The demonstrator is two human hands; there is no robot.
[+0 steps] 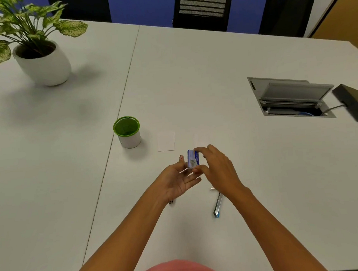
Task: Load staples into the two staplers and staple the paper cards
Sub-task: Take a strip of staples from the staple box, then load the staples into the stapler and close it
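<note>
Nearest, blue stapler (217,204) lies swung open on worktop (271,192) beside the right wrist. Further out, right hand (216,167) fingers pinch staple box (193,159) over left hand (176,180), palm up, fingers straight, holding nothing. Beyond: paper card (166,140), green-rimmed cup (128,131) left of it

A potted plant (32,46), a green-rimmed cup (127,132) and an open cable hatch (291,98) occupy the white table (191,71).
</note>
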